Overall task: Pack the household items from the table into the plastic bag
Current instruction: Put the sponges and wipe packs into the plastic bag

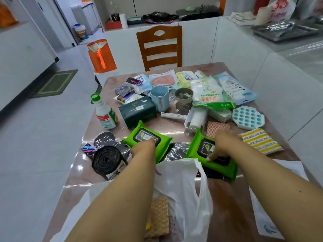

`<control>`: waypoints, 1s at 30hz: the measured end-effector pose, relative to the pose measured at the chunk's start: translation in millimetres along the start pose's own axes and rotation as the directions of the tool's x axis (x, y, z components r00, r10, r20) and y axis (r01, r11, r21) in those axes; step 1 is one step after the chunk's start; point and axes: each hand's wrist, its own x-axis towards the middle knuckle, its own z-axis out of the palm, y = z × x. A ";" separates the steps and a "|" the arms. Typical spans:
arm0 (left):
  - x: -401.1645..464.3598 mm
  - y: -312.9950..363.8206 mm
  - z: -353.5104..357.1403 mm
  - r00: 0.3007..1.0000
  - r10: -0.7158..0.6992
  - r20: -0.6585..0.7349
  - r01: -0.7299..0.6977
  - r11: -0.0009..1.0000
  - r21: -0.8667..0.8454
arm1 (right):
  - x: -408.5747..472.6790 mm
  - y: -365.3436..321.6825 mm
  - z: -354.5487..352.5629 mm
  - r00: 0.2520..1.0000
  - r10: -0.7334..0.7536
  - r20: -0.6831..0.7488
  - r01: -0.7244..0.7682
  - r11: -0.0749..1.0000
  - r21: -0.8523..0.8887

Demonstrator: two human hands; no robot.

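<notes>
While each hand grips one, two green wipe packs (148, 138) (212, 154) show.

Just one view here, a wide-angle cam on the person's head, tilted forward and down over the near edge of the glossy pinkish table (176, 127). Both forearms reach in from the bottom, really close. Past the table it faces a brown wooden slatted chair (160, 48) and white cabinets (197, 42).
</notes>
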 end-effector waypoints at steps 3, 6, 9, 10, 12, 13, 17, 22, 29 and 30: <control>10.0 4.0 5.8 0.996 -0.062 -0.064 0.058 0.996 -0.061 | 2.3 -2.8 1.8 0.997 -0.050 -0.057 0.043 0.992 -0.118; 16.9 9.5 18.0 0.998 -0.065 0.026 0.070 0.936 -0.345 | -0.8 -7.0 11.0 0.983 -0.137 -0.125 0.123 0.986 -0.113; 17.7 13.8 19.8 0.998 0.022 0.051 0.003 0.895 -0.447 | -5.5 -3.0 15.6 0.987 -0.154 -0.054 0.161 0.971 0.178; 14.5 15.9 18.0 0.997 0.061 0.041 -0.036 0.889 -0.456 | -7.3 1.6 12.1 0.989 -0.147 -0.033 0.150 0.952 0.268; 0.7 19.8 8.2 0.985 0.174 0.019 -0.145 0.871 -0.470 | -12.9 14.5 -4.6 0.993 -0.120 -0.008 0.110 0.875 0.471; -6.0 22.0 1.8 0.972 0.233 0.024 -0.194 0.858 -0.476 | -16.7 21.0 -17.0 0.995 -0.104 -0.009 0.087 0.787 0.610; -45.5 30.1 -25.5 0.897 0.404 0.180 -0.265 0.816 -0.514 | -39.0 22.8 -69.0 0.957 -0.266 -0.119 0.124 0.002 0.992; -96.7 21.8 -61.3 0.826 0.464 0.319 -0.274 0.826 -0.492 | -84.3 -40.6 -89.7 0.856 -0.503 -0.124 -0.015 -0.263 0.965; -139.2 -25.8 -139.0 0.782 0.578 0.234 -0.596 0.803 0.011 | -127.1 -70.1 -59.5 0.816 -0.557 -0.154 -0.081 -0.374 0.924; -141.8 -36.4 -152.5 0.727 0.652 0.212 -0.680 0.644 0.350 | -133.1 -71.1 -56.7 0.813 -0.559 -0.162 -0.069 -0.370 0.927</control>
